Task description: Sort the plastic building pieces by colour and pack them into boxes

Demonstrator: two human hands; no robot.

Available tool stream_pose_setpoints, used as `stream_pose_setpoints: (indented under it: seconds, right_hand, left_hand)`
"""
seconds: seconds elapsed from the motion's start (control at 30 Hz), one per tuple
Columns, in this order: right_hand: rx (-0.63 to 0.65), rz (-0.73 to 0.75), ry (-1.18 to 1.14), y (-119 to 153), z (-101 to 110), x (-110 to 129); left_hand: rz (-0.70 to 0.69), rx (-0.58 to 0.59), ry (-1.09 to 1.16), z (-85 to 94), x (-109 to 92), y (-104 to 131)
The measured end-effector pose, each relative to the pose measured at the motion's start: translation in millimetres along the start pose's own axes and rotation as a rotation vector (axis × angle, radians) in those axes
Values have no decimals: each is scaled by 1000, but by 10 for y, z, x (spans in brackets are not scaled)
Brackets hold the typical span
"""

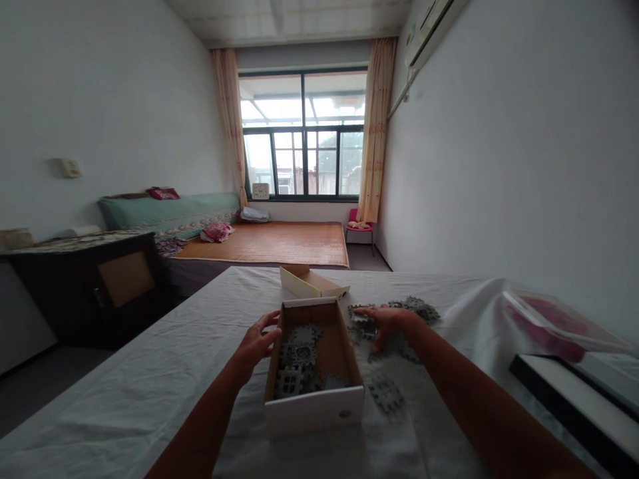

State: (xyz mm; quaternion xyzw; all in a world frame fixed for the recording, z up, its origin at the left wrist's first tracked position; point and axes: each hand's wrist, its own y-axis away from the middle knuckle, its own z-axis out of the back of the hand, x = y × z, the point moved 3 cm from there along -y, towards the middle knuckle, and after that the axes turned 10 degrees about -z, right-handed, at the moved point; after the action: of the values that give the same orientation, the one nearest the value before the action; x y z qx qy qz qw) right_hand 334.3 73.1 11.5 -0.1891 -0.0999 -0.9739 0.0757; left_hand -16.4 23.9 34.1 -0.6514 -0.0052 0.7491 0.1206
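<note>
An open cardboard box [313,411] with white outer walls stands on the cloth-covered table, holding grey toothed interlocking pieces [298,362]. My left hand [260,337] is at the box's left wall, fingers apart, fingertips by the upper rim. To the right of the box, my right hand [392,322] reaches over more grey toothed pieces [419,307], its thumb and fingers spread. A grey piece lies beneath those fingers; firm contact is hard to make out. One blurred grey panel [385,394] lies nearer me, right of the box.
Behind the box lies a cardboard lid [312,283]. On the right are a clear-lidded pink container [544,319] and a black-and-white flat case [564,406]. Past the table are a bed [289,239], a dark cabinet [124,279] and a pink chair [359,229].
</note>
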Motion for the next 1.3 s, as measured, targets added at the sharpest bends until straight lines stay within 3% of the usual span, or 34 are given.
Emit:
stream_pose_setpoints:
  seconds: [0.2, 0.4, 0.63, 0.77, 0.9, 1.0, 1.1, 1.2, 1.3]
  right_hand:
    - [-43, 25, 29, 316, -60, -160]
    - [-133, 11, -13, 394, -136, -228]
    - [-225, 1, -168, 436, -108, -309]
    - [-259, -75, -292, 470, -73, -438]
    - [-248, -143, -513, 560, 78, -516]
    - [-284, -99, -755, 655, 295, -307]
    - [-332, 46, -934, 731, 412, 220]
    - [-377, 154, -958, 760, 280, 855]
    - [-442, 223, -753, 760, 84, 1291]
  left_hand:
    - [14, 4, 5, -5, 16, -12]
    - [25, -16, -34, -31, -38, 16]
    - [30, -22, -27, -41, -71, 17]
    - [19, -15, -22, -42, -70, 17]
    - [2, -26, 0, -50, -63, 13]
    - [3, -33, -8, -51, -53, 6]
    - [17, -19, -26, -53, -46, -1]
    - [18, -17, -44, -56, -49, -5]
    - [22, -15, -39, -59, -47, -8]
